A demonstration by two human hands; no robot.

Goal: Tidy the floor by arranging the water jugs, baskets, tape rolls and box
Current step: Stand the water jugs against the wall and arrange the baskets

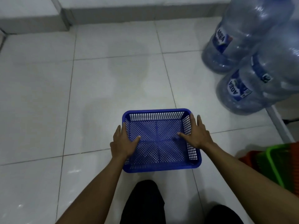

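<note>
Both hands' fingers gripping rectangular blue perforated plastic basket (161, 141), left hand (123, 143), right hand (196, 135), glossy tiles (40, 94)

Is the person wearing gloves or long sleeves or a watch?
No. The left hand and right hand are bare, with no gloves or rings. Both forearms are uncovered as far as the picture shows, with no sleeves, watch or bracelet.
</note>
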